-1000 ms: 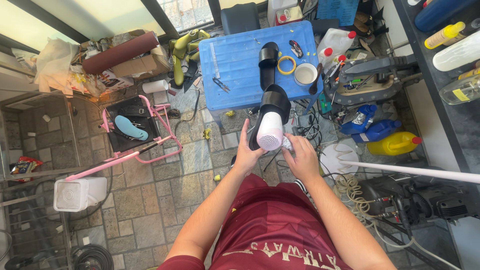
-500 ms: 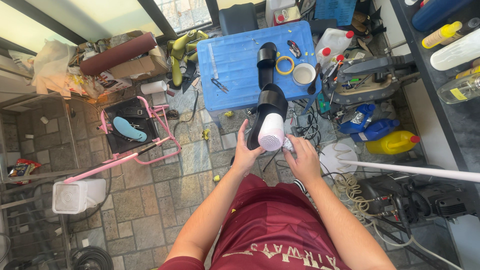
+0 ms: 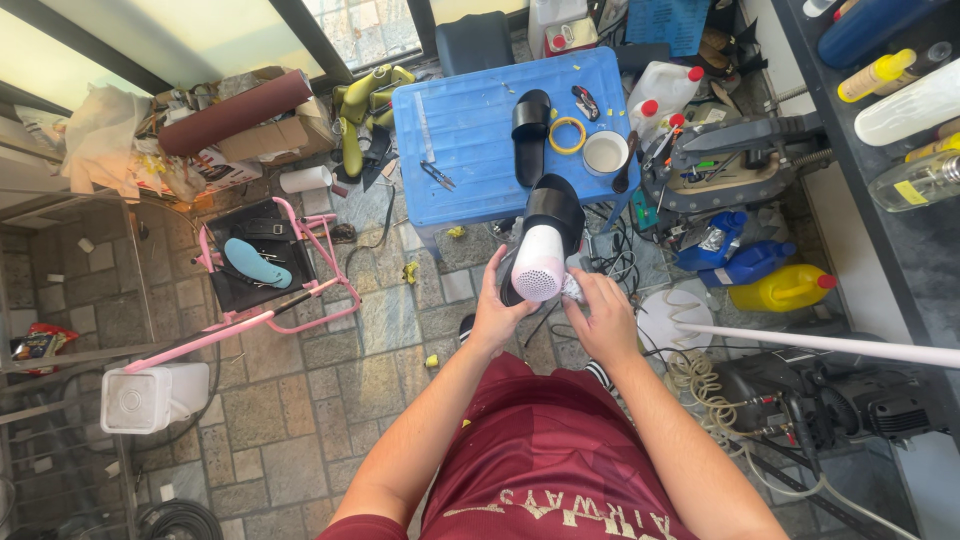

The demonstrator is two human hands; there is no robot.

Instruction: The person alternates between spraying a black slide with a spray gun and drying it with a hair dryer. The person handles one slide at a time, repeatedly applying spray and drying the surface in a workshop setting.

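Blue plastic surface [image 3: 470, 130] sits just beyond the hands, carrying a black slide sandal [image 3: 530, 135], a yellow tape ring [image 3: 566, 135], a white cup [image 3: 604, 153], small pliers [image 3: 436, 176] and a clear ruler [image 3: 424, 126]. Far left of the hands: pink metal stand [image 3: 300, 305] with a black tray holding a light-blue insole [image 3: 256, 262]. Right of the hands: grey machine [image 3: 740, 165], below it blue jugs [image 3: 735, 255] and a yellow jug [image 3: 780, 290]. A white rod [image 3: 830, 345] runs off to the right just past the right hand; coiled hose [image 3: 700, 375] and cables lie on the stone floor beneath it. White square bucket [image 3: 150, 397] well off to the lower left.

Between the hands: a black sandal [image 3: 553, 205] mounted on a white rounded form [image 3: 538, 265] with a perforated end facing the camera. The strap is glossy black and arches over the far end of the form.

Left hand [image 3: 497, 310] is wrapped round the near left side of the form and sandal, holding it. Right hand [image 3: 598, 315] is closed on a small whitish wad [image 3: 572, 288] pressed against the right side of the form.
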